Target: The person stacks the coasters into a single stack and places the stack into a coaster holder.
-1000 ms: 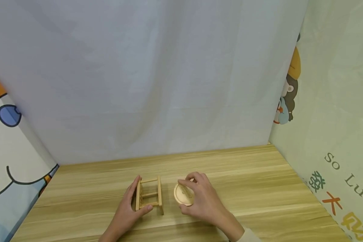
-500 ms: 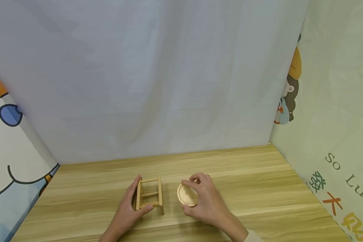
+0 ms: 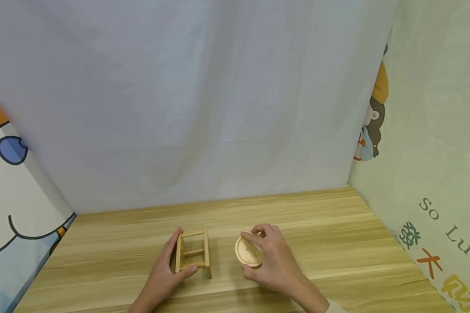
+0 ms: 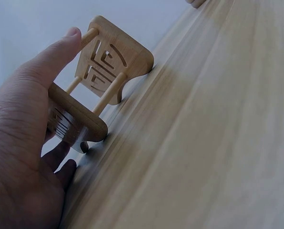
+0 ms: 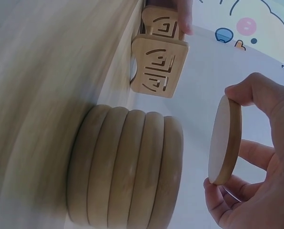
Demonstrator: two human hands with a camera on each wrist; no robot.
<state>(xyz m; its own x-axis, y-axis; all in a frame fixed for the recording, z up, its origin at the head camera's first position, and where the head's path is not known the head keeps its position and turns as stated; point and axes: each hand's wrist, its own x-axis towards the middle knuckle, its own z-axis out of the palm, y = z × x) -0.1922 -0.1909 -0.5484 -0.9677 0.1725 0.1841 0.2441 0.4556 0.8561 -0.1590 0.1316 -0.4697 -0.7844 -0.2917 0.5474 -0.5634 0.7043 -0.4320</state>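
My left hand (image 3: 160, 270) grips a small wooden coaster holder (image 3: 207, 252), its thumb at the near side and its fingers along the left panel. Cut-out patterned end panels joined by rods show in the left wrist view. To its right, my right hand (image 3: 277, 263) pinches a round wooden coaster (image 3: 246, 254) by the edge, between thumb and fingers. Lettering marks the coaster's upper face. In the right wrist view this coaster (image 5: 234, 140) is held apart from a stack of several round wooden coasters (image 5: 125, 167) on the table; the head view hides that stack.
The wood-grain table (image 3: 329, 226) ends at a pale grey cloth (image 3: 203, 108) behind. Printed curtains stand on both sides, the left curtain (image 3: 19, 187) with cartoon shapes and the right curtain (image 3: 427, 143) with lettering.
My right hand has moved a little to the right with the coaster, widening the gap to the holder. My left hand and the holder have stayed in place.
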